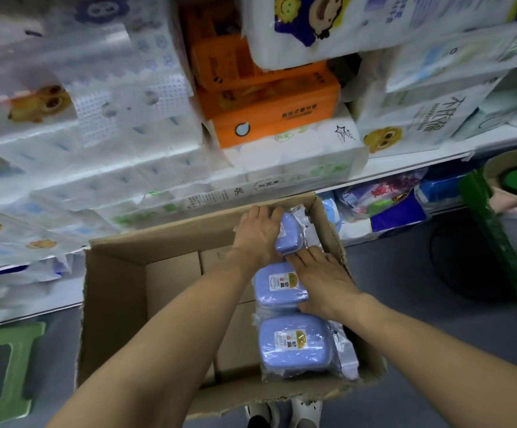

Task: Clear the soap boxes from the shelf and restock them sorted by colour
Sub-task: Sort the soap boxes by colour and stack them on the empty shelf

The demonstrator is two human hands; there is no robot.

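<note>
Two hands are working in the brown cardboard carton (pixel 118 304): left hand (pixel 258 233) gripping the farthest plastic-wrapped lilac soap box (pixel 288 234), right hand (pixel 322 281) lying flat; light, slippery wrap, so side grips look safest.

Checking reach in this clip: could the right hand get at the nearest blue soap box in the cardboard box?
Probably yes. The nearest blue soap box lies uncovered just below the right hand, which rests on the middle one; nothing lies between.

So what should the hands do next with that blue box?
Probably lay the far soap box flat in the cardboard box. The left hand and right hand hold it tilted, behind two flat blue ones.
</note>
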